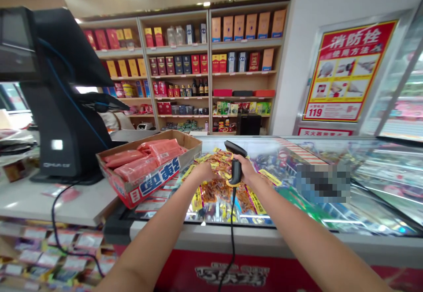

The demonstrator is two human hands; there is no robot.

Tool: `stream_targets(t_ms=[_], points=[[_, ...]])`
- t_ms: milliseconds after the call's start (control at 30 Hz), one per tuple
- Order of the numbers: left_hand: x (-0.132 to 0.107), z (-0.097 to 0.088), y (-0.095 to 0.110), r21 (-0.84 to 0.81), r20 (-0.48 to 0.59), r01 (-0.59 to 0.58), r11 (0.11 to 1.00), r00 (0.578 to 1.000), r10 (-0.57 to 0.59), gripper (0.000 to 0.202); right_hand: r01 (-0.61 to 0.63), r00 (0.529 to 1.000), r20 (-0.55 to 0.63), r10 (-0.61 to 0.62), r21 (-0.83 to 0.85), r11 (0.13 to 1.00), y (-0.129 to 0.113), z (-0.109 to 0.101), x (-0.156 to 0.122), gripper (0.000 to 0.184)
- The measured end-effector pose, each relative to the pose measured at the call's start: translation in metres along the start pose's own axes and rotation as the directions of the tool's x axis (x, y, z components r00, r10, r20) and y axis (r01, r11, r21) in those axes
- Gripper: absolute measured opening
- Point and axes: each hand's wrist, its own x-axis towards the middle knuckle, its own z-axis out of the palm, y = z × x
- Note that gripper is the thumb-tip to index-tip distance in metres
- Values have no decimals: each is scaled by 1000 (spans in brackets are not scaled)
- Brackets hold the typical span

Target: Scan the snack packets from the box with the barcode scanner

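Black, yellow-trimmed scanner is clasped in the right hand above shiny packets; whether the left hand grips any, I cannot tell; carton at 9 o'clock; glass case spreads toward 3, front edge at 6.

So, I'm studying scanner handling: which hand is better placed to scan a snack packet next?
Probably the right hand: it holds the scanner above the snack packets, while the left hand is close to them.
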Motion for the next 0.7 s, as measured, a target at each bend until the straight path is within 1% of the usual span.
stream_targets(t_ms=[67,100,167,200,267,333,367,400,433,467,500,533,567,600,633,700], points=[[-3,1,2,146,65,8,989,998,-17,48,-55,997,52,56,-16,998,3,-5,8,26],[-3,1,4,177,82,6,984,996,-21,47,-71,994,80,73,-25,997,5,-8,11,28],[-2,-3,5,164,72,-10,986,997,-2,41,-85,987,136,89,-35,996,6,-15,13,30],[0,-6,5,133,63,-21,991,998,13,37,-75,985,152,78,-27,997,6,-18,12,29],[4,-15,2,32,98,-37,999,995,34,29,-59,981,183,61,-18,998,5,-23,9,29],[9,-26,-3,-124,169,-21,992,985,42,27,-30,984,176,30,-8,1000,1,-25,6,30],[11,-31,-6,-222,191,8,975,981,35,27,-16,986,164,15,5,1000,-1,-25,4,30],[14,-34,-9,-335,179,40,941,984,22,27,-8,989,151,4,25,1000,-3,-25,3,30],[16,-35,-13,-460,132,59,886,991,2,28,-8,990,143,1,47,999,-5,-24,2,30],[19,-34,-16,-589,53,56,806,998,-30,29,-10,990,140,1,69,998,-6,-23,2,29],[22,-32,-18,-702,-37,28,711,996,-76,30,-13,990,143,1,82,997,-7,-22,1,29],[25,-28,-21,-787,-127,-22,616,984,-128,31,-11,989,150,-1,80,997,-8,-22,1,28],[28,-23,-22,-838,-207,-79,540,962,-179,31,-5,987,162,-4,60,998,-8,-21,0,27],[30,-18,-24,-861,-266,-129,491,939,-219,31,9,985,173,-13,22,1000,-8,-21,-1,27],[33,-12,-24,-868,-307,-164,469,920,-246,30,32,983,181,-26,-27,999,-7,-20,-2,27],[35,-4,-24,-859,-351,-198,471,899,-262,27,81,981,185,-54,-141,987,-6,-19,-4,27]])
